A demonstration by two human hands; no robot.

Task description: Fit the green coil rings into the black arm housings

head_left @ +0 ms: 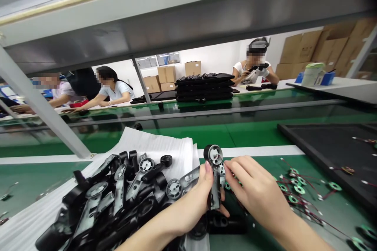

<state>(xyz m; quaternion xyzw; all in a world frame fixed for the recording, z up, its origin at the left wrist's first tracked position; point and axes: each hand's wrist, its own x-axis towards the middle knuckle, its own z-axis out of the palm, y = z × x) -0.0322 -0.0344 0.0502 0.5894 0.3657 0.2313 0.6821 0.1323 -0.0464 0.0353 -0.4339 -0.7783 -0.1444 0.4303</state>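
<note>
My left hand [203, 188] is closed around the handle of a black plastic housing [216, 188], held upright with its open inner side showing. The housing's round head has a grey spoked seat, and a thin reddish wire seems to show there. At the right edge of that head, my right hand [256, 188] pinches with thumb and forefinger; what lies between the fingertips is too small to make out. To the left, similar black and grey housings [118, 200] lie piled on white foam sheeting [173, 147]. Right of my hands lie several small green ring-shaped boards [299, 189] with thin wires.
A black tray [309, 141] at the right holds a few wired boards. Beyond runs a green conveyor belt [250, 133]. Stacked black trays [204, 88] and several co-workers [114, 88] are across it. A metal shelf [176, 19] hangs overhead, with a slanting post [50, 110] at left.
</note>
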